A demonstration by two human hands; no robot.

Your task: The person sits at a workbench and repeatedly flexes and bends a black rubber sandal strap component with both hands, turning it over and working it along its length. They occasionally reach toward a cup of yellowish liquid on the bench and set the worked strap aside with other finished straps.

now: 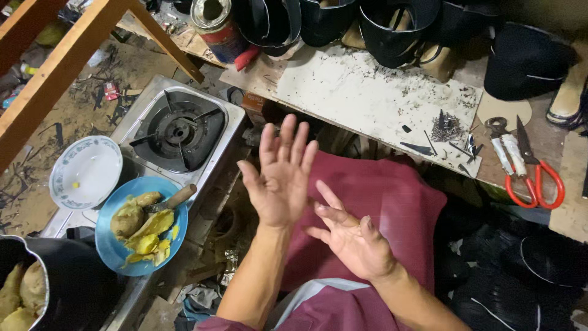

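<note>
Two bare hands meet mid-frame over the maroon lap cloth, both empty: left hand upright, fingers spread wide, right hand palm-up, fingers loose. I'd rub palm against palm, away from the food. Left to right: one white bowl, one blue plate, one gas burner, one pair of red scissors.

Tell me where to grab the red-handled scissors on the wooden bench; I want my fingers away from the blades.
Take the red-handled scissors by their red loop handles, which lie at the near end toward the person; the dark blades point away toward the back of the wooden bench. Come from the near right side with the right hand, since pale-handled pliers lie close on the left. Both hands are empty and open.
</note>
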